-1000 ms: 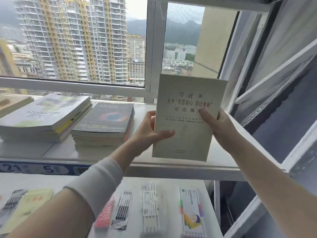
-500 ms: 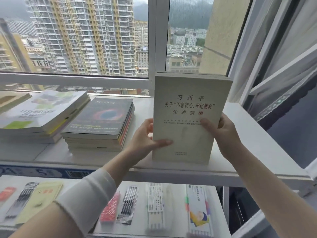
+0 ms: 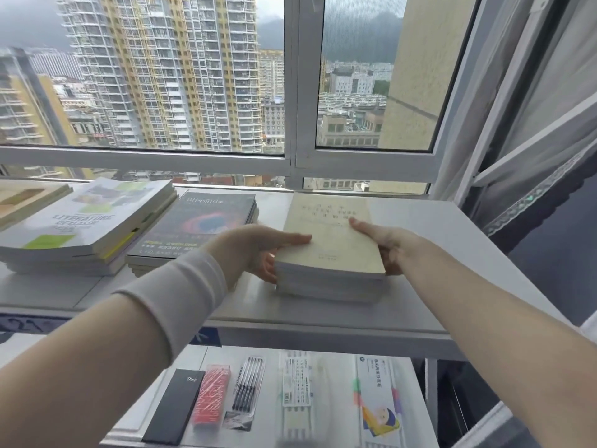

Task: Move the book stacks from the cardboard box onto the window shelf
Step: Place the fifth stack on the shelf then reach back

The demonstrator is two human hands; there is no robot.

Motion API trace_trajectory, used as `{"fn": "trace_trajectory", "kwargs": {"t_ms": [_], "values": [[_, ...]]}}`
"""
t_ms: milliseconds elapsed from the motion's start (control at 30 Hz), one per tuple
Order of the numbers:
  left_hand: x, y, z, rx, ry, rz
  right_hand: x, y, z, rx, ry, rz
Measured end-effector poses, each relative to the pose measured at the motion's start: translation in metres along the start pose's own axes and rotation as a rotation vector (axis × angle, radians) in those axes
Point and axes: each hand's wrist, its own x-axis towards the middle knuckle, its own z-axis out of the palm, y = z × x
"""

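Observation:
A cream-covered book stack (image 3: 329, 250) lies flat on the white window shelf (image 3: 436, 253), right of the other stacks. My left hand (image 3: 261, 250) grips its left side, thumb on the top cover, fingers under the edge. My right hand (image 3: 384, 244) holds the right side, thumb on the cover. A dark-covered book stack (image 3: 197, 224) sits just left of it, and a white "Literature" book stack (image 3: 87, 221) further left. The cardboard box is out of view.
Another pale book stack (image 3: 26, 198) shows at the far left edge. A lower shelf (image 3: 326, 360) carries pens (image 3: 248, 383), a black diary (image 3: 176, 405), a red pack (image 3: 211, 394) and stationery boxes (image 3: 378, 402). The window frame (image 3: 290, 160) runs behind; an open sash (image 3: 533, 150) stands to the right.
The cream stack stood upright in both hands before; now it is tipped down flat onto the shelf, and both hands have lowered with it.

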Motion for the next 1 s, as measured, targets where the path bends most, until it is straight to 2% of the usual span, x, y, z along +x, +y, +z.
{"fn": "trace_trajectory", "kwargs": {"t_ms": [167,667,1000], "values": [[0.003,-0.001,-0.001,-0.058,0.065,0.017,0.004,-0.009,0.000,-0.061,-0.005,0.004],[0.004,0.005,-0.002,0.096,0.155,0.038,0.007,-0.021,0.003,-0.174,-0.013,0.012],[0.005,0.017,-0.001,0.418,0.236,0.106,0.006,-0.024,0.001,-0.277,-0.005,-0.035]]}}
